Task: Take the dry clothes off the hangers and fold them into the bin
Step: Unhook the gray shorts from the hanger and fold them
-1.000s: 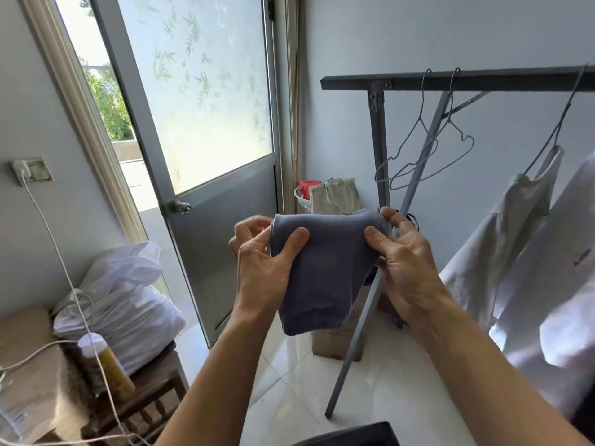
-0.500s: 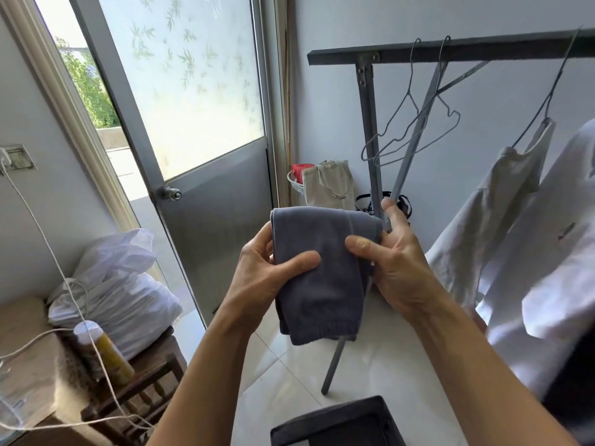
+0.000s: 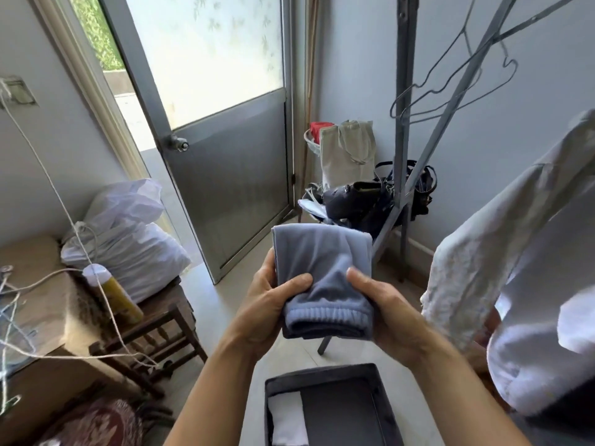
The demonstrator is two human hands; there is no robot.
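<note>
Gripping edges of folded garment (image 3: 322, 255), left hand (image 3: 260, 313), right hand (image 3: 392, 313), fingers (image 3: 294, 281) curled, bin (image 3: 322, 372) below.

Left hand (image 3: 267, 304): bare forearm extended forward; thumb across the front of the folded blue garment (image 3: 322, 262), fingers behind its left edge. Right hand (image 3: 383, 313): mirrored at its right edge, gripping.

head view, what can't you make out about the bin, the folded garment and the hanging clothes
All in the head view:
Bin: near end cut off by the bottom edge; how full, unknown.
Folded blue garment: the fingers of the left hand and right hand mostly hidden behind it.
White hanging clothes: cut off by the right edge; hangers out of view.
</note>
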